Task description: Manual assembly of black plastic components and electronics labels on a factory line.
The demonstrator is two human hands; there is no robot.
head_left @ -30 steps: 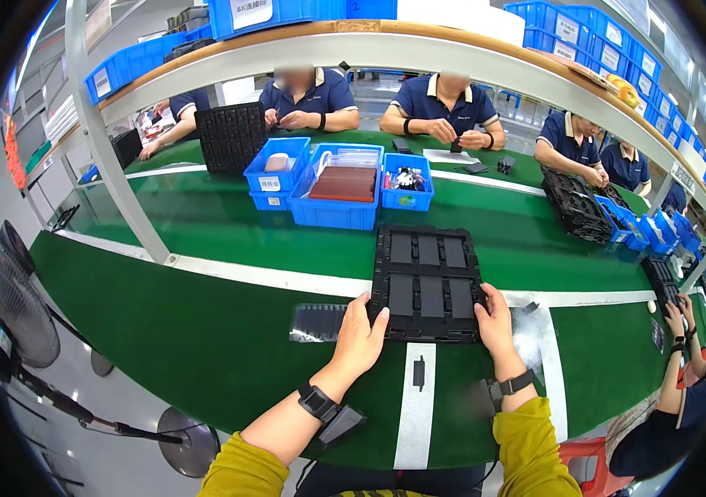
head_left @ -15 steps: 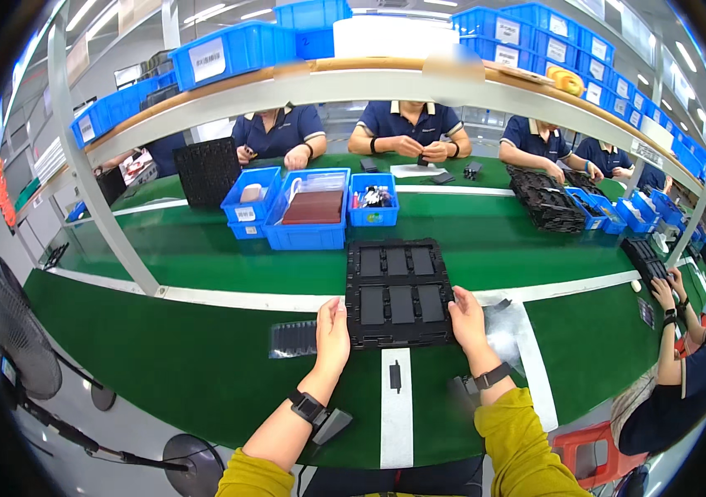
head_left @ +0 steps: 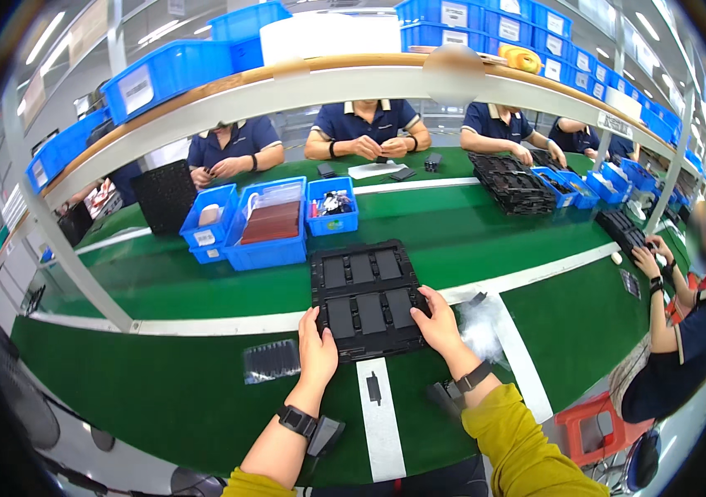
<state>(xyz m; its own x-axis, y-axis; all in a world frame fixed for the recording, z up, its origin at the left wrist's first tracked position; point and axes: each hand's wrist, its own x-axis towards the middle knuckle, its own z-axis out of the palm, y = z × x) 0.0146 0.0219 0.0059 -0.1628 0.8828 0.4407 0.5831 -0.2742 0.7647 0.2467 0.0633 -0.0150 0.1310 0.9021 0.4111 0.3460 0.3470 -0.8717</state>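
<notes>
A black plastic tray (head_left: pixel 363 289) lies between my two hands on the green table, its top row of compartments away from me. Several flat dark rectangular pieces (head_left: pixel 339 316) sit in its two rows. My left hand (head_left: pixel 316 349) is closed on the left near corner, fingers along the side wall and partly hidden. On the right side my right hand (head_left: pixel 437 321) grips the edge, thumb over the rim. A small black part (head_left: pixel 373 388) rests on the white strip below the tray. Left of my left hand is a clear plastic pack of black pieces (head_left: pixel 272 361).
A clear plastic bag (head_left: pixel 480 328) lies right of my right hand. Dark blocks (head_left: pixel 325 435) are beside my wrists. Blue bins (head_left: pixel 267 255) stand beyond the tray, under a shelf (head_left: pixel 311 87). Co-workers sit opposite; another person (head_left: pixel 684 348) handles a black tray (head_left: pixel 619 232) at right.
The whole view has shifted, so the table and bins appear farther left and tilted. Both hands keep hold of the tray, which seems slightly nearer the small black part.
</notes>
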